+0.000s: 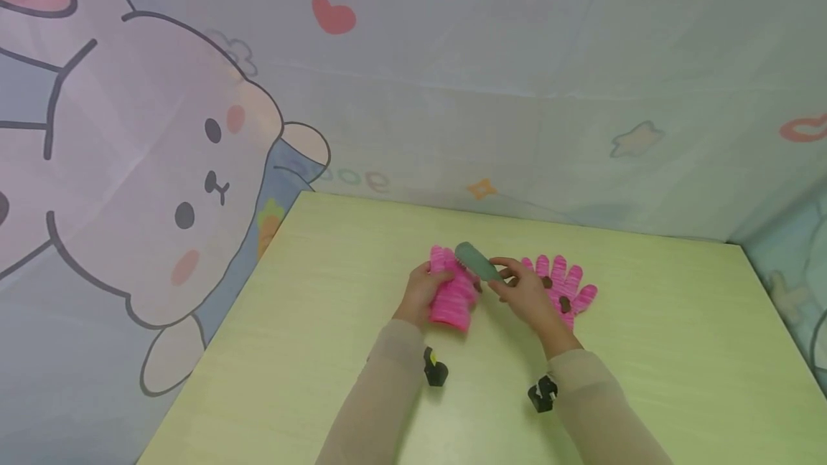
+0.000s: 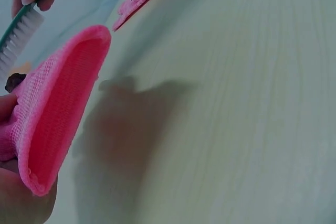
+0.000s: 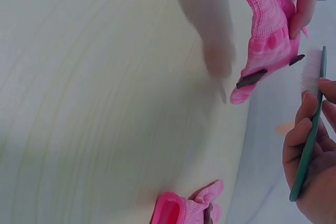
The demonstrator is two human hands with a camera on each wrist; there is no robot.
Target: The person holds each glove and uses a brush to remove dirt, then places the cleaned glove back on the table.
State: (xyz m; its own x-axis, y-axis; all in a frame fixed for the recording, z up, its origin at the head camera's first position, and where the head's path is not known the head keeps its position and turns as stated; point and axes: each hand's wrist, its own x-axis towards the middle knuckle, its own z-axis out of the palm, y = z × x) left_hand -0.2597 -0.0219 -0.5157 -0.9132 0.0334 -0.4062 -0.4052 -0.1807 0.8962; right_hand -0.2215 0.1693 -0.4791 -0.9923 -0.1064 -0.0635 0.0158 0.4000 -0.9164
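Note:
My left hand (image 1: 421,294) grips a pink knitted glove (image 1: 452,300) and holds it up off the table. In the left wrist view the glove's open cuff (image 2: 65,114) faces the camera. Dark brown patches (image 3: 252,78) show on the glove in the right wrist view. My right hand (image 1: 525,293) holds a green brush (image 1: 478,262) by its handle, its white bristles (image 2: 20,38) turned toward the glove. Whether bristles and glove touch I cannot tell. A second pink glove (image 1: 568,282) with brown patches lies on the table beyond my right hand.
The pale yellow-green table (image 1: 672,350) stands against a cloth backdrop (image 1: 491,77) printed with a rabbit and hearts. A black wrist camera (image 1: 436,369) sits at the left sleeve and another black wrist camera (image 1: 543,394) at the right sleeve.

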